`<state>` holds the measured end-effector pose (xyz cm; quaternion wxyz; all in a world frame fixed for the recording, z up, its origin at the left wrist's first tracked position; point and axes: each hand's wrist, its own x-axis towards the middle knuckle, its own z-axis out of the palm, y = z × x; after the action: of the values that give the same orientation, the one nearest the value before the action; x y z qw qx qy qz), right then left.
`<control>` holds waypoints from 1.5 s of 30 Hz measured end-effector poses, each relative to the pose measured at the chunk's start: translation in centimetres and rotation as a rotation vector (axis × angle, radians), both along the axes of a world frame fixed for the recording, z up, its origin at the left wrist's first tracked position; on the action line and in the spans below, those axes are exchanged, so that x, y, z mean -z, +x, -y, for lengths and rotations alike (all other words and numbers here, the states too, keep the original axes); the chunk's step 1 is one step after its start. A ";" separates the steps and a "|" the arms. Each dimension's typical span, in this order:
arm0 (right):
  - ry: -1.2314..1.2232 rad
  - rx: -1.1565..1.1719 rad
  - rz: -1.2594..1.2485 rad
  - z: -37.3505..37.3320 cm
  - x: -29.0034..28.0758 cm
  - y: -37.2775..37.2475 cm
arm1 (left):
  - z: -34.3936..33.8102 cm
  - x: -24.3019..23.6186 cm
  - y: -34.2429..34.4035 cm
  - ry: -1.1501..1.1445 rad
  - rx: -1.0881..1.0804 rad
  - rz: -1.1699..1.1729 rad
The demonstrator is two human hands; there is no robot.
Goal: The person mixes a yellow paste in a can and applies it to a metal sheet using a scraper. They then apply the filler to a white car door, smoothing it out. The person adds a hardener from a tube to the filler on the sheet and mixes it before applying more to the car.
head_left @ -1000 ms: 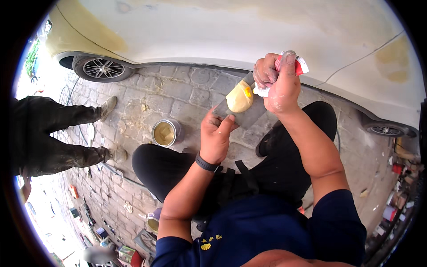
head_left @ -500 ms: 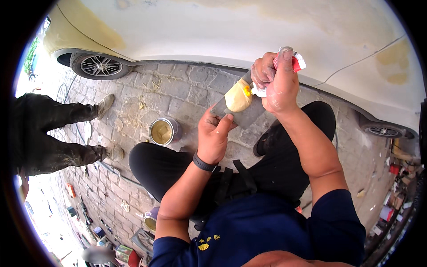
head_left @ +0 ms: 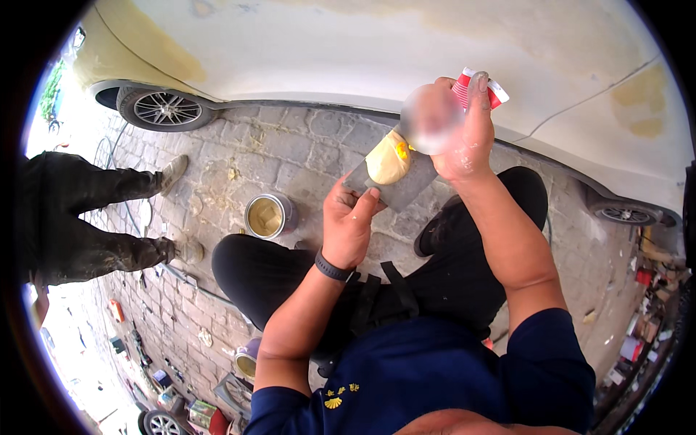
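In my left hand [head_left: 349, 225] I grip a grey flat plate [head_left: 413, 183], its thumb on the near edge. A mound of cream-coloured paste [head_left: 386, 164] lies on the plate, with a small bright yellow blob [head_left: 402, 151] at its upper right side. Closed around a red and white tube [head_left: 462, 89] is my right hand [head_left: 467, 138], just above and right of the paste, thumb upward. The lower part of the tube and the fingers there are hidden by a blurred patch, though the blob seems beside its lower end.
A pale car body [head_left: 312, 43] with patchy yellowish filler spans the top, its wheel [head_left: 163, 109] at left. Another person's legs [head_left: 101, 246] stand at left. An open can [head_left: 264, 216] sits on the pavers near my knee, another [head_left: 248, 357] lower left. Hoses and assorted clutter [head_left: 645, 326] line both sides.
Both hands stay close to where they were. My right hand with the tube has risen and shifted slightly right, and more of the tube's red top shows.
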<state>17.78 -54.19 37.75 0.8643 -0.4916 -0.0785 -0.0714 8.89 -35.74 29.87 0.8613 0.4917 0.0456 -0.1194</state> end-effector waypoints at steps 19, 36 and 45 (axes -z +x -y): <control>0.030 0.028 0.213 3.7 -3.1 -1.2 | -0.6 -0.2 0.4 -0.100 -0.035 0.016; -0.095 1.399 -0.890 32.2 23.3 -36.9 | -6.7 1.4 4.8 -0.201 0.062 0.213; 0.802 1.188 -0.877 25.8 40.7 -50.3 | -7.2 0.3 3.0 -0.118 -0.017 0.204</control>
<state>-32.48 -80.02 -2.98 0.7444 -0.0899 0.5680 -0.3395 11.90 -28.57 29.56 0.8899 0.4494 -0.0453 -0.0641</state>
